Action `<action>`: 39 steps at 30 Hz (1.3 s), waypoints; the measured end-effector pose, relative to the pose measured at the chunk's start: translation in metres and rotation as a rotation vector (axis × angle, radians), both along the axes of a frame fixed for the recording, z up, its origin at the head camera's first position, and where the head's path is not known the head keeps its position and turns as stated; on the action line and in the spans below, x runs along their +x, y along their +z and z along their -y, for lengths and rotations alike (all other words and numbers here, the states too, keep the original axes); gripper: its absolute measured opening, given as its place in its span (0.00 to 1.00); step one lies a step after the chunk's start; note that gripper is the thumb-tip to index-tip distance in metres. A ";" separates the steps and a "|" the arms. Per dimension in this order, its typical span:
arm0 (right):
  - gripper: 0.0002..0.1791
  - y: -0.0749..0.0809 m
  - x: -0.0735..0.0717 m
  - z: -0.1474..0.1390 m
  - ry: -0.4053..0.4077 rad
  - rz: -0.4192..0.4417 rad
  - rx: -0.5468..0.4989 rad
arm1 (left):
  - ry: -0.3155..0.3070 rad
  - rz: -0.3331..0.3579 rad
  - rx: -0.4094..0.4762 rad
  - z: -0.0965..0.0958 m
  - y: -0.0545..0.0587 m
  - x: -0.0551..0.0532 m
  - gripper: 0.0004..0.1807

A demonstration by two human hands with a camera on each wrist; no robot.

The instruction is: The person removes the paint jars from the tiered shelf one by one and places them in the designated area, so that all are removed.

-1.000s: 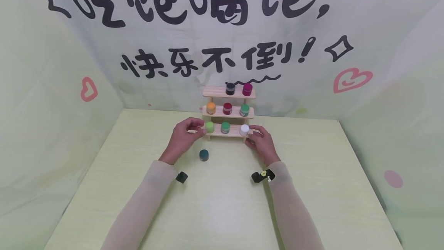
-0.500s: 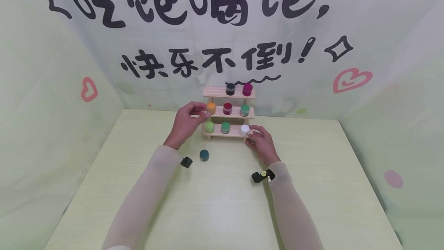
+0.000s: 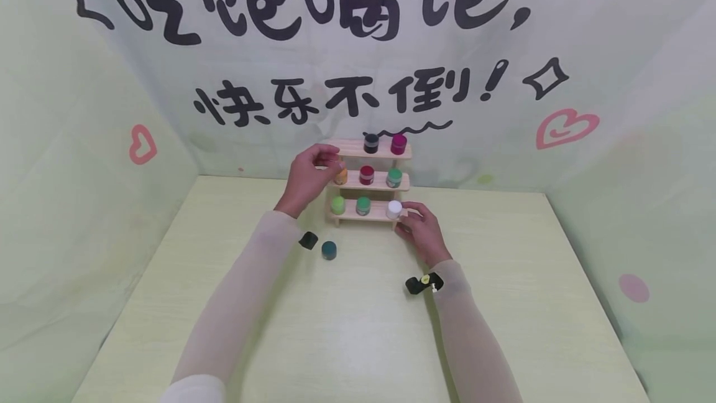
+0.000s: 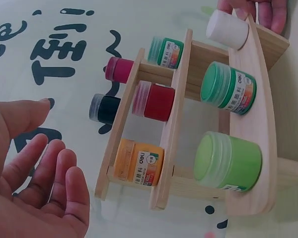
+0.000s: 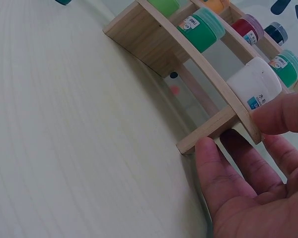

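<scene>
A three-tier wooden display rack (image 3: 353, 149) holds small paint jars. Its top shelf bears a dark jar (image 3: 371, 143) and a magenta jar (image 3: 398, 143), with bare wood at the left. On the middle shelf are an orange jar (image 4: 139, 161), a red jar (image 3: 367, 175) and a green jar (image 3: 394, 178). Lime (image 4: 228, 161), green and white (image 5: 256, 82) jars line the bottom shelf. Beside the upper left end, my left hand (image 3: 307, 176) holds nothing, its fingers loosely bent. My right hand (image 5: 258, 183) grips the bottom shelf's right end, thumb by the white jar, fingers underneath.
A teal paint jar (image 3: 329, 250) stands alone on the pale table (image 3: 358, 328), in front of the rack. Behind it hangs a white cloth (image 3: 252, 67) printed with large black characters. Similar cloth walls the left and right sides.
My left hand has risen from beside the lime jar, past the orange jar, to the top shelf's left end. The right hand and the jars have stayed in place.
</scene>
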State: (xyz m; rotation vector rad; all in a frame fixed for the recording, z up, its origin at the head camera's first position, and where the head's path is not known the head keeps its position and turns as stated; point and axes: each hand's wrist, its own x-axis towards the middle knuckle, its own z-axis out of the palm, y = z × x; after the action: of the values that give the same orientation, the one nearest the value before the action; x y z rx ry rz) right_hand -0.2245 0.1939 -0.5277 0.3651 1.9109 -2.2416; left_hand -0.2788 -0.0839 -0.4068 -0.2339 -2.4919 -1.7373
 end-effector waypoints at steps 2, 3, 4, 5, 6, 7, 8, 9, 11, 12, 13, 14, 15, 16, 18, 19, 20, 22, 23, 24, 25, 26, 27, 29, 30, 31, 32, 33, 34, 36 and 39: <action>0.22 0.001 0.000 0.000 0.005 -0.001 0.004 | 0.010 -0.014 -0.010 -0.004 0.001 -0.007 0.20; 0.22 0.002 0.000 -0.001 0.003 0.001 0.004 | 0.014 -0.018 -0.013 -0.006 0.002 -0.010 0.20; 0.22 0.002 -0.001 -0.001 0.002 0.003 0.007 | 0.017 -0.022 -0.015 -0.009 0.003 -0.013 0.20; 0.22 0.003 -0.001 -0.001 0.001 0.006 0.008 | 0.022 -0.023 -0.019 -0.011 0.004 -0.015 0.21; 0.22 0.003 -0.001 -0.002 0.001 0.007 0.009 | 0.030 -0.023 -0.024 -0.014 0.005 -0.018 0.21; 0.22 0.003 -0.001 -0.002 0.001 0.007 0.009 | 0.037 -0.022 -0.028 -0.016 0.006 -0.020 0.21; 0.22 0.003 -0.002 -0.002 -0.002 0.008 0.009 | 0.042 -0.019 -0.032 -0.019 0.007 -0.023 0.21; 0.22 0.003 -0.002 -0.002 -0.002 0.007 0.010 | 0.050 -0.016 -0.036 -0.022 0.007 -0.025 0.21; 0.22 0.002 -0.002 -0.002 -0.002 0.001 0.011 | 0.062 -0.009 -0.045 -0.028 0.007 -0.030 0.20; 0.22 0.002 -0.003 -0.002 -0.002 -0.001 0.012 | 0.067 -0.007 -0.053 -0.031 0.006 -0.033 0.20; 0.22 0.002 -0.003 -0.003 -0.004 -0.002 0.013 | 0.069 -0.006 -0.058 -0.035 0.006 -0.035 0.20; 0.22 0.003 -0.003 -0.003 -0.006 -0.002 0.015 | 0.070 -0.006 -0.063 -0.039 0.005 -0.037 0.19; 0.22 0.002 -0.003 -0.003 -0.006 -0.003 0.015 | 0.074 -0.011 -0.067 -0.042 0.004 -0.038 0.19; 0.22 0.002 -0.002 -0.003 -0.006 -0.005 0.015 | 0.079 -0.013 -0.073 -0.045 0.004 -0.039 0.19; 0.22 0.001 -0.003 -0.003 -0.003 -0.005 0.019 | 0.090 -0.022 -0.083 -0.050 0.003 -0.040 0.18; 0.22 0.001 -0.003 -0.003 -0.003 -0.005 0.018 | 0.096 -0.027 -0.086 -0.052 0.002 -0.041 0.18; 0.22 0.000 -0.003 -0.003 -0.001 -0.006 0.017 | 0.104 -0.035 -0.090 -0.054 0.002 -0.041 0.18; 0.21 -0.001 -0.003 -0.002 0.003 -0.008 0.014 | 0.118 -0.041 -0.102 -0.057 0.002 -0.042 0.18; 0.21 -0.002 -0.003 -0.002 0.004 -0.008 0.015 | 0.124 -0.044 -0.109 -0.059 0.001 -0.043 0.18; 0.21 -0.002 -0.003 -0.002 0.002 -0.009 0.013 | 0.128 -0.048 -0.117 -0.060 0.001 -0.043 0.18; 0.21 -0.002 -0.003 -0.002 0.000 -0.009 0.012 | 0.132 -0.054 -0.130 -0.061 0.001 -0.044 0.19; 0.21 -0.002 -0.002 -0.002 -0.001 -0.010 0.013 | 0.135 -0.053 -0.141 -0.063 0.001 -0.044 0.20; 0.21 -0.002 -0.002 -0.001 -0.002 -0.009 0.014 | 0.137 -0.051 -0.153 -0.064 0.001 -0.045 0.20; 0.21 -0.002 -0.001 -0.001 -0.002 -0.006 0.018 | 0.140 -0.052 -0.177 -0.066 0.001 -0.045 0.22; 0.22 -0.002 -0.001 -0.001 -0.002 -0.003 0.018 | 0.141 -0.055 -0.189 -0.067 0.001 -0.045 0.22; 0.22 -0.002 -0.001 -0.001 -0.002 0.001 0.021 | 0.144 -0.053 -0.207 -0.069 0.000 -0.046 0.23; 0.22 -0.002 0.000 -0.001 -0.001 0.005 0.021 | 0.147 -0.052 -0.225 -0.070 -0.001 -0.046 0.24; 0.22 -0.002 0.000 0.000 -0.001 0.007 0.022 | 0.150 -0.053 -0.245 -0.071 -0.002 -0.047 0.24; 0.22 -0.001 0.001 0.000 -0.001 0.008 0.024 | 0.154 -0.057 -0.265 -0.072 -0.002 -0.047 0.25; 0.22 -0.001 0.001 0.000 -0.002 0.008 0.020 | 0.162 -0.060 -0.301 -0.074 -0.005 -0.048 0.26; 0.22 0.000 0.002 0.000 -0.002 0.005 0.016 | 0.166 -0.063 -0.347 -0.076 -0.007 -0.049 0.28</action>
State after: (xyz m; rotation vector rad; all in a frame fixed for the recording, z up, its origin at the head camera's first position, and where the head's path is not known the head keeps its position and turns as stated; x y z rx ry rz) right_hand -0.2229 0.1941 -0.5279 0.3747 1.9278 -2.2252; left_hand -0.3277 -0.0076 -0.4136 -0.1001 -2.6654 -1.2125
